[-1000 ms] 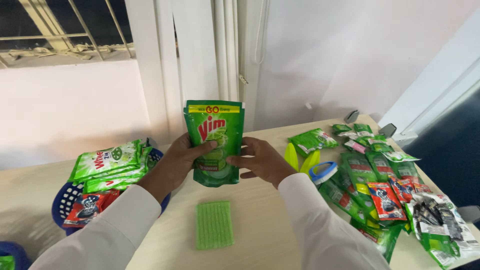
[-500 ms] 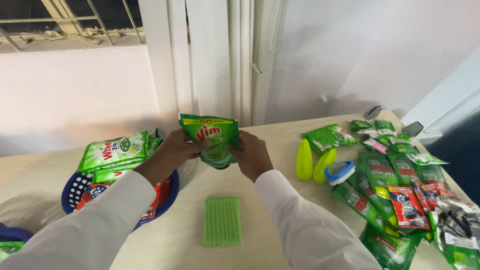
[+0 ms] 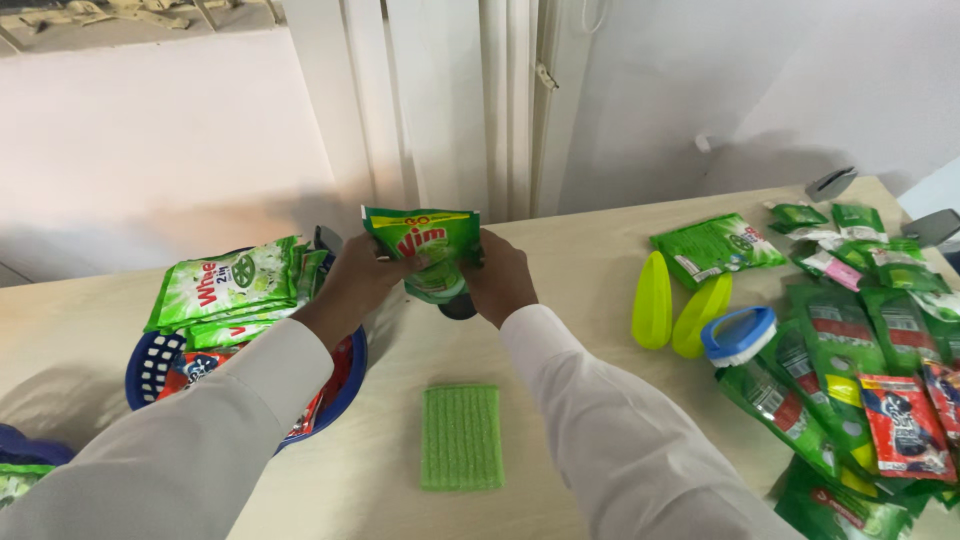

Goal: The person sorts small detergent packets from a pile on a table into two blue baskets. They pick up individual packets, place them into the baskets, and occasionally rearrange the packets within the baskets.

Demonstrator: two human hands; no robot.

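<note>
Both hands are up at the centre of the frame, left hand and right hand each clamped on a side of the green pouch. Below it lies a green scrub pad on the table; a blue basket of sachets sits at the left.

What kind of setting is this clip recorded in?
Probably a small indoor packing or sorting station for household cleaning goods, not a shop floor. A plain table against white walls holds many green sachets, a blue basket of packets and a scrub pad; both hands hold a green pouch.
</note>
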